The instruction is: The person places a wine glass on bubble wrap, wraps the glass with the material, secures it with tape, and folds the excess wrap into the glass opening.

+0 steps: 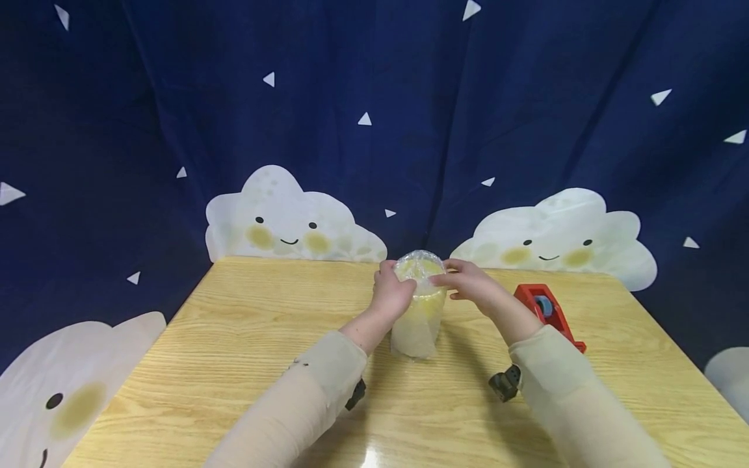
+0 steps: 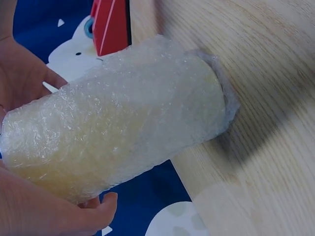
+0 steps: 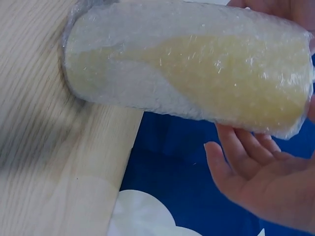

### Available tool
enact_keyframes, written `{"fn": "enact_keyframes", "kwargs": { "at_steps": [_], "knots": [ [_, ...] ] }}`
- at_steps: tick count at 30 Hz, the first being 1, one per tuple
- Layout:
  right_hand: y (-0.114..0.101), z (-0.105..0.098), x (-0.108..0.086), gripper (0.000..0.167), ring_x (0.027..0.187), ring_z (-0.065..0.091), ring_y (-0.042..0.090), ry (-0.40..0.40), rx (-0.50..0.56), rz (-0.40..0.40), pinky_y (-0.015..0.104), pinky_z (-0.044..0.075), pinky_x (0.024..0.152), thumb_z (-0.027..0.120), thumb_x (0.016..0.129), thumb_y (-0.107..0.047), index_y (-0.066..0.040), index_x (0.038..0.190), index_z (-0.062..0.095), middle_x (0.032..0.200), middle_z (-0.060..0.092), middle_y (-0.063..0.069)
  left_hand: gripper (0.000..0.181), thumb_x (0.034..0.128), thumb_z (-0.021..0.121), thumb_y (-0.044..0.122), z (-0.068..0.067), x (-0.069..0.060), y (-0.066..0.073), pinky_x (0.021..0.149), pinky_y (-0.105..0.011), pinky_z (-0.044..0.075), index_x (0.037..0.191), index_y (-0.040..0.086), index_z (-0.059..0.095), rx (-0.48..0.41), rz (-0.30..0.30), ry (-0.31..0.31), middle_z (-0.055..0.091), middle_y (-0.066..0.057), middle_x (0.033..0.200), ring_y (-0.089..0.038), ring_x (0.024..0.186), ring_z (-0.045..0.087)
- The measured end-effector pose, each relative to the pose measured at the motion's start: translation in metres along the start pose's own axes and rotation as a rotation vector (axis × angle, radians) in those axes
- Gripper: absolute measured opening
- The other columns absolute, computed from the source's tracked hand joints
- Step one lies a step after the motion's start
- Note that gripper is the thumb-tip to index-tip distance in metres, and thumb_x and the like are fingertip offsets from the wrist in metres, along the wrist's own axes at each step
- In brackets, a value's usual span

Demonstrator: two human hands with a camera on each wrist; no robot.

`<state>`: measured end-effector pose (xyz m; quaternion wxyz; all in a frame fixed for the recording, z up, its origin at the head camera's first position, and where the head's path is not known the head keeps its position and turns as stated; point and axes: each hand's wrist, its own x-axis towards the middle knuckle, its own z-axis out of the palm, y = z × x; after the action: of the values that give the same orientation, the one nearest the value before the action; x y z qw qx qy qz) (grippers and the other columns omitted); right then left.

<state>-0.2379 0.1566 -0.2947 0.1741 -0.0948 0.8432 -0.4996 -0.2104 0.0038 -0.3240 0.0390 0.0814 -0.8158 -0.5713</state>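
A cylinder in clear bubble wrap (image 1: 417,322), yellow and whitish, stands upright on the wooden table, with loose wrap around its top rim. My left hand (image 1: 393,291) grips its upper left side, the thumb over the top. On the opposite side, my right hand (image 1: 471,283) touches the wrap near the rim with extended, spread fingers. In the left wrist view the bubble-wrapped cylinder (image 2: 118,123) hides part of both hands. From the right wrist, fingers (image 3: 241,155) show along one side of the cylinder's upper end. What lies inside the wrap is blurred.
A red tape dispenser (image 1: 544,309) with a blue-centred roll stands right of the cylinder, beside my right forearm. Dark wrist devices (image 1: 504,383) hang under both sleeves. Behind the wooden table (image 1: 281,312) is a dark blue curtain (image 1: 374,97) with white clouds and triangles.
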Motion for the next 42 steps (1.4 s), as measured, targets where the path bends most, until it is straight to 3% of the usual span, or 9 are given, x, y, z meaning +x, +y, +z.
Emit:
{"fn": "enact_keyframes", "kwargs": {
  "at_steps": [6,13,16,20,23,25,31,38,42],
  "knots": [
    [0.006,0.002,0.012,0.029,0.079,0.052,0.014,0.089,-0.037,-0.006,0.03,0.047,0.067,0.07,0.08,-0.024,-0.006,0.096,0.054,0.092,0.058,0.004,0.051,0.0841,0.054,0.015,-0.005,-0.009,0.008,0.103,-0.044,0.038,0.13,0.002,0.037,-0.038,-0.017,-0.014,0.042,-0.022,0.127,-0.035,0.12,0.046],
    [-0.012,0.014,0.005,0.026,0.061,0.045,0.013,0.237,-0.16,0.003,0.022,0.042,0.053,0.061,0.073,0.0,0.006,0.097,0.051,0.077,0.048,0.006,0.042,0.0919,0.042,0.023,-0.004,-0.01,0.008,0.106,-0.045,0.034,0.127,0.0,0.042,-0.103,0.005,-0.01,0.042,-0.022,0.129,-0.036,0.122,0.043],
    [-0.01,0.014,0.007,0.021,0.061,0.044,0.013,0.25,-0.162,0.005,0.021,0.041,0.053,0.059,0.074,0.0,0.004,0.092,0.05,0.076,0.047,0.005,0.042,0.0925,0.039,0.023,-0.004,-0.008,0.007,0.107,-0.045,0.033,0.126,-0.002,0.043,-0.119,0.016,-0.007,0.043,-0.023,0.129,-0.036,0.123,0.043],
    [-0.007,0.012,0.007,0.017,0.074,0.05,0.012,0.211,-0.094,0.047,0.026,0.05,0.067,0.058,0.083,-0.012,0.0,0.093,0.051,0.086,0.052,0.004,0.042,0.0913,0.038,0.02,-0.005,-0.004,0.003,0.107,-0.044,0.034,0.124,-0.005,0.045,-0.152,0.05,-0.021,0.045,-0.024,0.129,-0.034,0.123,0.044],
    [-0.008,0.008,0.005,0.031,0.083,0.054,0.013,0.169,-0.05,0.089,0.036,0.053,0.082,0.054,0.09,-0.029,-0.001,0.104,0.053,0.091,0.055,0.002,0.039,0.0901,0.038,0.015,-0.005,-0.003,0.0,0.105,-0.043,0.037,0.121,-0.007,0.046,-0.165,0.092,-0.028,0.048,-0.023,0.126,-0.033,0.12,0.047],
    [-0.01,0.006,0.005,0.039,0.083,0.054,0.013,0.172,-0.057,0.109,0.038,0.053,0.084,0.052,0.091,-0.039,-0.002,0.101,0.054,0.087,0.054,0.0,0.037,0.0898,0.038,0.013,-0.004,-0.003,-0.002,0.103,-0.043,0.039,0.119,-0.007,0.047,-0.16,0.115,-0.025,0.05,-0.024,0.123,-0.033,0.117,0.049],
    [-0.013,0.009,0.008,0.038,0.074,0.048,0.012,0.264,-0.141,0.108,0.028,0.05,0.064,0.058,0.087,-0.045,-0.011,0.073,0.047,0.074,0.045,-0.002,0.035,0.0914,0.036,0.014,-0.003,-0.005,-0.003,0.104,-0.044,0.036,0.12,-0.004,0.044,-0.134,0.117,-0.058,0.044,-0.023,0.123,-0.034,0.117,0.045],
    [-0.013,0.011,0.01,0.03,0.064,0.046,0.013,0.325,-0.189,0.087,0.024,0.045,0.054,0.062,0.086,-0.034,-0.007,0.076,0.05,0.072,0.046,0.0,0.036,0.0917,0.037,0.016,-0.007,-0.005,-0.002,0.105,-0.044,0.035,0.121,-0.005,0.043,-0.125,0.132,-0.084,0.043,-0.024,0.125,-0.034,0.119,0.044],
    [-0.008,0.008,0.011,0.029,0.066,0.047,0.01,0.275,-0.154,0.05,0.023,0.048,0.059,0.06,0.087,-0.032,-0.005,0.08,0.052,0.074,0.047,-0.001,0.048,0.0934,0.044,0.026,-0.015,0.001,-0.005,0.107,-0.043,0.034,0.129,-0.006,0.038,-0.139,0.145,-0.204,0.042,-0.024,0.132,-0.034,0.124,0.043]
  ]
}}
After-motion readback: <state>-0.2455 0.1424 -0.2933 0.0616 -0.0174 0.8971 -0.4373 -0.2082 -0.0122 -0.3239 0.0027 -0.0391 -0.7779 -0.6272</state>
